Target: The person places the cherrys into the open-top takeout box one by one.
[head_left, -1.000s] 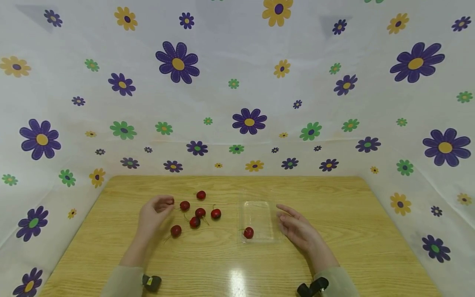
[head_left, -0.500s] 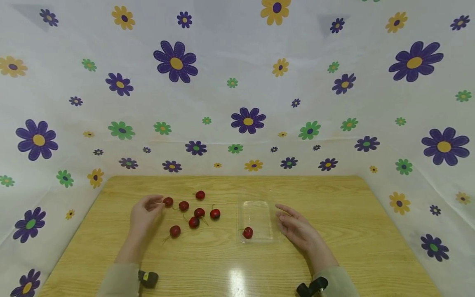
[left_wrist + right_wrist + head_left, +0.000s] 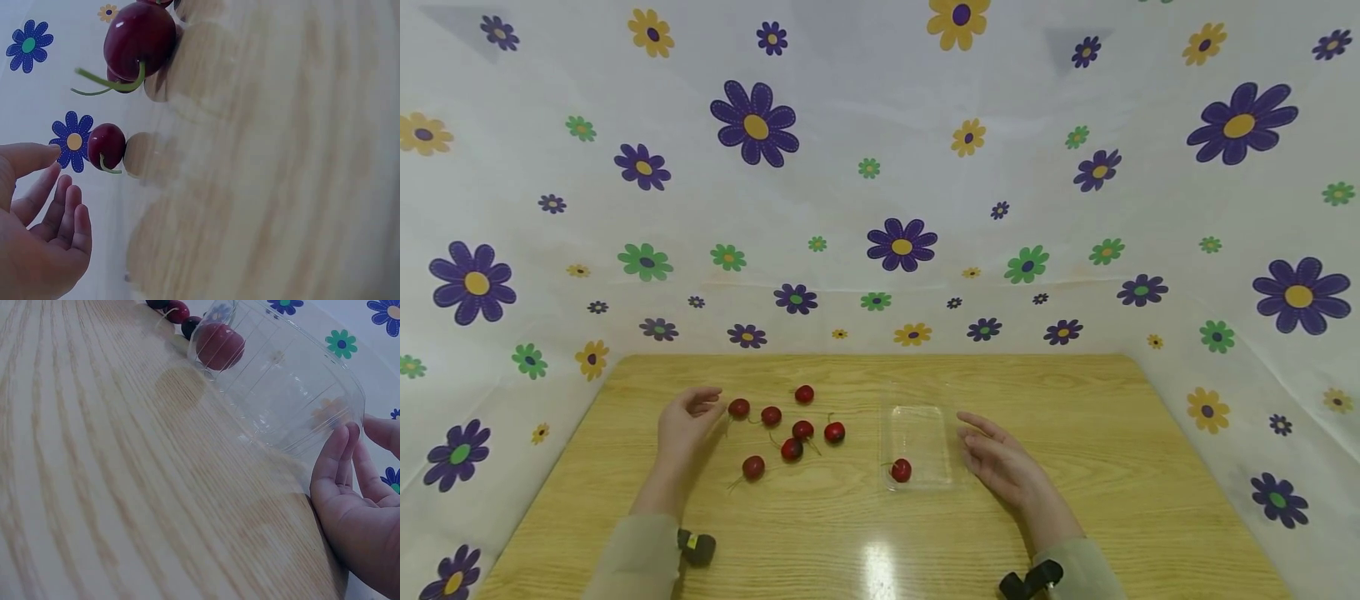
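Note:
In the head view, several dark red cherries with stems lie loose on the left half of the table. My left hand is just left of the leftmost back cherry, apart from it, with nothing between its fingers; the left wrist view shows the thumb and fingers loosely bent beside a cherry. A clear plastic container stands right of the group, with one cherry in its near left corner. My right hand rests its relaxed fingers against the container's right side, as the right wrist view also shows.
The wooden table reaches back to a white cloth printed with flowers, which also stands along both sides. The other cherries, such as the one at the back, lie between the left hand and the container.
My left hand has let go of a cherry, which now lies on the table, and has drawn back to the left. The right hand and the container have stayed put.

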`<state>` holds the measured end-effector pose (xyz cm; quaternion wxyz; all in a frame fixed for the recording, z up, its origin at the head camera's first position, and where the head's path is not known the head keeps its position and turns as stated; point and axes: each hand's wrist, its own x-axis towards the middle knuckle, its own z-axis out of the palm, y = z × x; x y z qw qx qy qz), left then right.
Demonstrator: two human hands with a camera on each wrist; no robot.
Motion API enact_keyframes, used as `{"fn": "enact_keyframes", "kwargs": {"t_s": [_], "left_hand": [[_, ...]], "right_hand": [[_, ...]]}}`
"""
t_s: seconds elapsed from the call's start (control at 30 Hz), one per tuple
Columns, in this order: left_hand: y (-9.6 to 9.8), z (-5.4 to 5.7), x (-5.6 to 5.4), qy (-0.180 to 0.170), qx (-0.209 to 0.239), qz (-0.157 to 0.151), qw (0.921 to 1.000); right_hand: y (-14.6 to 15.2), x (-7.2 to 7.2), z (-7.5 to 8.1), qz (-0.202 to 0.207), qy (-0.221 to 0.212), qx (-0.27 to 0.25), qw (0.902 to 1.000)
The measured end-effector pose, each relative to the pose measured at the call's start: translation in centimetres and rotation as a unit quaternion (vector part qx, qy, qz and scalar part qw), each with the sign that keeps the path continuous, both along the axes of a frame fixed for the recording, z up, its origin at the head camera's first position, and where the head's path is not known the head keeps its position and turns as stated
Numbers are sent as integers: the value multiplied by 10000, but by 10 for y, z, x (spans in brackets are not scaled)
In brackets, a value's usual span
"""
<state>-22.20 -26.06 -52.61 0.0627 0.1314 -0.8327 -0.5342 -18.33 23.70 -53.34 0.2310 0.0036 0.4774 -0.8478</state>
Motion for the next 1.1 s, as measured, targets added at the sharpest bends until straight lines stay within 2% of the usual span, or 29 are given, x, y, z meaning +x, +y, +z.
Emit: {"fn": "enact_keyframes", "kwargs": {"t_s": [0.1,0.33,0.57,0.9,1.1], "left_hand": [[0,-1,-2,-38,-51,7,10000],[1,-3,-4,-449,-119,-247,9986],[3,-7,-6,-936,175,-338,9949],[6,-7,-4,-920,-138,-459,9946],[7,-12,-5,-950,-279,-526,9937]], "right_hand": [[0,0,0,53,31,-55,10000],[1,0,-1,81,56,-86,9999],[1,0,-1,61,37,-46,10000],[0,0,-2,71,24,-81,9999],[1,0,-2,89,73,-93,9999]]}}
